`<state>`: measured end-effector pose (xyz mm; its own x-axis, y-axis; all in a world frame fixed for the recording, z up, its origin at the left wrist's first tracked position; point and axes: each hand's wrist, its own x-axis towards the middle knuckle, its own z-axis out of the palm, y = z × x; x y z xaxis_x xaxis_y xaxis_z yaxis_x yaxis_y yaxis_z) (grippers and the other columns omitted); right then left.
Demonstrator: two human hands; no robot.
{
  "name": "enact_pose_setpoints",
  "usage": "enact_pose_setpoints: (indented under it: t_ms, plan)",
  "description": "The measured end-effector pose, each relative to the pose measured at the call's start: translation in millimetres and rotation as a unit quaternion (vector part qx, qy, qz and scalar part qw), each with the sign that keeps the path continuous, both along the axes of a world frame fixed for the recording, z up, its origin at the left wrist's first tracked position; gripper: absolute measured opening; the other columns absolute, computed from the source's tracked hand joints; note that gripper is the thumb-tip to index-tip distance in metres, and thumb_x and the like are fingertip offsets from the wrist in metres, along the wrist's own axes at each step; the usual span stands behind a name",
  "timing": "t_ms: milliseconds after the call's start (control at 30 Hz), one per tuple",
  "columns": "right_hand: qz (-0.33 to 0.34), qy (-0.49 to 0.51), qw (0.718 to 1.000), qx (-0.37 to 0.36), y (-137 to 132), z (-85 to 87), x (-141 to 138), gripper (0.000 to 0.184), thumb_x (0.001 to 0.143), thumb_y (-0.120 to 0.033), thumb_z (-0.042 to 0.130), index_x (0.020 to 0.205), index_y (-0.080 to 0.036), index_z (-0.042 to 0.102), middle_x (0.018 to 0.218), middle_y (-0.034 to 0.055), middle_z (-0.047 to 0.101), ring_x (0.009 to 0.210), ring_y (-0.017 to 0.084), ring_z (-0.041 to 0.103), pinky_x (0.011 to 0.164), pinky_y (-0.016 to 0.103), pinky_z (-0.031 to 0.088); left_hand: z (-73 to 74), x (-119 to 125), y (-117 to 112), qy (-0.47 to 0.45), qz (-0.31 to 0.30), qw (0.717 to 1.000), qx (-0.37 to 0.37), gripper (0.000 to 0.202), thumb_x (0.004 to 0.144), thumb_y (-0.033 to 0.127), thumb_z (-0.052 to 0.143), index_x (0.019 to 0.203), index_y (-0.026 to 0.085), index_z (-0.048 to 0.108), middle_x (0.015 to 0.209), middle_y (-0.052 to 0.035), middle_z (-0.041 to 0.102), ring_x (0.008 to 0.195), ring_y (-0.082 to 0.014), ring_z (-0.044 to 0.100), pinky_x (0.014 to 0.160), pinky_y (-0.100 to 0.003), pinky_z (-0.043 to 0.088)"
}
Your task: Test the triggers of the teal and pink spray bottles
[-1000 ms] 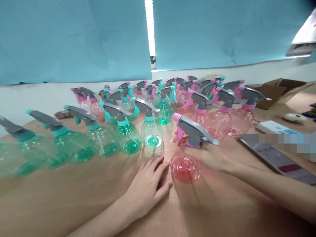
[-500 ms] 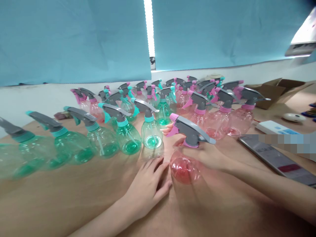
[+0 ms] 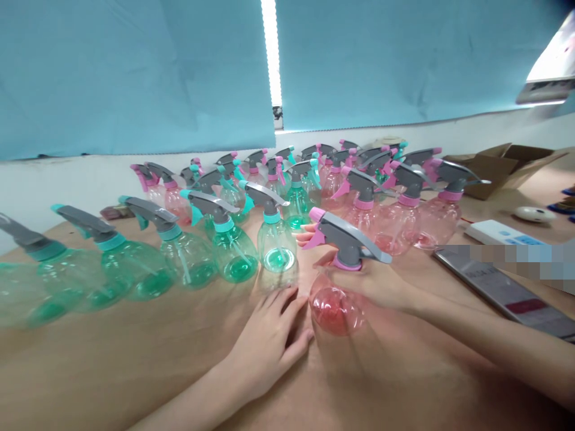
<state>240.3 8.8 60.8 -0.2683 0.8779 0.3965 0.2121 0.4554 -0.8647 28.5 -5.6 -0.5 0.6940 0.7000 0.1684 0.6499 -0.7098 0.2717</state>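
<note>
A clear pink spray bottle point(image 3: 338, 310) with a grey and pink trigger head point(image 3: 348, 236) stands on the table in front of me. My right hand point(image 3: 380, 284) is closed around its upper part from the right. Some of its fingertips show beyond the pink trigger, while the rest of the grip is partly hidden by the head. My left hand point(image 3: 272, 338) lies palm down on the tabletop just left of the bottle's base, fingers stretched out and holding nothing. Nearest beyond it is a green spray bottle point(image 3: 277, 242).
Green spray bottles point(image 3: 135, 263) line the left, and several pink ones point(image 3: 406, 215) stand at the right, with more behind. A phone point(image 3: 503, 293), a white device point(image 3: 503, 232), a white mouse-like object point(image 3: 534, 214) and an open cardboard box point(image 3: 503, 170) are on the right.
The view has shifted very slightly. Both hands and the pink spray bottle stay where they were.
</note>
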Motion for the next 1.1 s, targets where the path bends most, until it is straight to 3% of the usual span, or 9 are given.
enact_pose_setpoints:
  t_ms: [167,367,667,900,1100]
  plan:
    - [-0.01,-0.015,1.0,-0.005,1.0,-0.6,1.0,0.012,0.068,-0.013,0.055,0.064,-0.023,0.05,0.112,-0.0011,0.066,0.093,0.02,0.063,0.08,0.034,0.053,0.6,0.6,-0.4,-0.004,-0.001,1.0,0.0,0.043,0.092,0.031,0.053,0.132,0.019,0.047,0.137,-0.013,0.049,0.125,-0.0316,0.044,0.101,-0.051,0.04]
    - [-0.006,-0.019,1.0,-0.003,1.3,-2.8,1.3,0.01,0.068,-0.015,0.055,0.071,-0.024,0.058,0.111,-0.0007,0.066,0.09,0.019,0.063,0.078,0.034,0.052,0.8,1.5,0.2,-0.002,-0.001,1.0,-0.001,0.043,0.092,0.031,0.054,0.132,0.019,0.047,0.137,-0.0127,0.048,0.126,-0.0312,0.044,0.101,-0.051,0.04]
    - [-0.011,-0.021,1.0,-0.016,-0.1,0.1,0.9,0.01,0.066,-0.014,0.052,0.069,-0.023,0.053,0.104,-0.0018,0.067,0.073,0.015,0.059,0.069,0.031,0.051,0.2,0.8,-0.8,0.006,-0.001,1.0,-0.001,0.043,0.093,0.03,0.053,0.133,0.018,0.046,0.138,-0.0137,0.047,0.127,-0.031,0.042,0.102,-0.051,0.038]
    - [-0.001,-0.012,1.0,-0.002,1.3,-1.0,0.5,0.011,0.067,-0.013,0.053,0.065,-0.023,0.049,0.11,-0.0018,0.066,0.084,0.017,0.062,0.075,0.031,0.052,1.1,1.3,-0.4,0.002,0.0,1.0,-0.004,0.043,0.092,0.031,0.054,0.132,0.017,0.047,0.137,-0.0142,0.048,0.126,-0.0319,0.043,0.102,-0.051,0.038]
    - [-0.006,-0.018,1.0,-0.011,1.2,-0.5,0.9,0.01,0.067,-0.013,0.053,0.066,-0.023,0.052,0.108,-0.0021,0.067,0.082,0.017,0.062,0.076,0.033,0.053,0.2,1.5,0.7,-0.003,0.0,1.0,0.001,0.043,0.092,0.031,0.053,0.133,0.019,0.047,0.137,-0.0123,0.048,0.126,-0.0313,0.043,0.102,-0.051,0.039]
